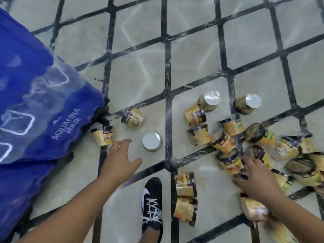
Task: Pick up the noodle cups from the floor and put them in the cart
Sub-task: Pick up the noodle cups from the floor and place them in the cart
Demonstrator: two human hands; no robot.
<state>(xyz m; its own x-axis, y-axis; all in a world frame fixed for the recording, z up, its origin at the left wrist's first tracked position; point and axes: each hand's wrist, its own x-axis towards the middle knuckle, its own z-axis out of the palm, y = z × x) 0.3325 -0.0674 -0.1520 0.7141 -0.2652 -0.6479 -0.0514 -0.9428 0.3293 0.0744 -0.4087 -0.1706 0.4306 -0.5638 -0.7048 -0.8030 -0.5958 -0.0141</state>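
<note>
Reaching down over a tiled floor (140, 76), a person is at the pick-up step. Left hand (121, 158), fingers spread and holding nothing, hovers just short of a yellow cup (103, 135) lying on its side, with an upturned cup (152, 141) just to its right. Right hand (257, 178) lies over a blurred pile of cups (226, 142); whether it grips one is unclear. Beyond the left hand sits a blue bag (35, 102); no cart shows. Next, the left hand likely must close round the near cup.

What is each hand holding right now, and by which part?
Left hand: nothing, open above the floor. Right hand: among the cups; a hold cannot be told.
</note>
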